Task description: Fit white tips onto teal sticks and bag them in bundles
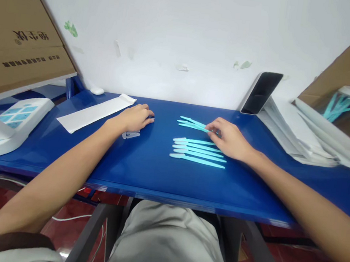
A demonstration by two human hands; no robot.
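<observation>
My right hand point(225, 136) has its thumb and fingers pinched on the handle end of a turquoise eyebrow razor point(198, 127) in a small fanned bunch on the blue table. Just below that bunch, several more turquoise eyebrow razors point(199, 154) lie side by side, their pale blade ends pointing left. Over on the left, my left hand point(135, 117) rests palm down, fingers loosely bent and a little apart, with nothing visible in them. Small translucent blade caps point(131, 135) lie beside and partly under it.
A long white paper sleeve point(96, 113) lies left of my left hand, near a white device with blue panels point(20, 118). At the right are a dark-screened phone point(262, 93), white plastic bags point(305, 134) and a clear tub of razors point(344, 103). Cardboard boxes point(24, 10) flank the table.
</observation>
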